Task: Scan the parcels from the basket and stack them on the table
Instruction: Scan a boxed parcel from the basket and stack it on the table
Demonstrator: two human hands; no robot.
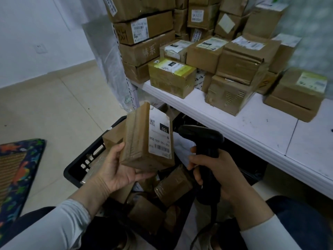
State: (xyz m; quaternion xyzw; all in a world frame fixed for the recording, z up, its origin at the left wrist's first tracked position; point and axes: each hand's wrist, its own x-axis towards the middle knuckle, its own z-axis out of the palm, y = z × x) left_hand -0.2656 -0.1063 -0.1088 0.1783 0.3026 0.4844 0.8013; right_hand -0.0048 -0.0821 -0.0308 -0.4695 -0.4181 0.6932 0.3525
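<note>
My left hand (117,170) holds a small brown cardboard parcel (138,139) upright above the black basket (79,168), its white shipping label with barcode turned to the right. My right hand (216,170) grips a black handheld scanner (203,141) by its handle, the head pointing left at the label from a short distance. Several more brown parcels (173,184) lie loose in the basket below. On the white table (252,127) at the right stand many stacked parcels (239,69).
A tall pile of larger cartons (144,33) rises at the table's back left. The table's front strip is bare. A colourful patterned mat (16,174) lies on the tiled floor at left. The scanner's cable hangs down between my knees.
</note>
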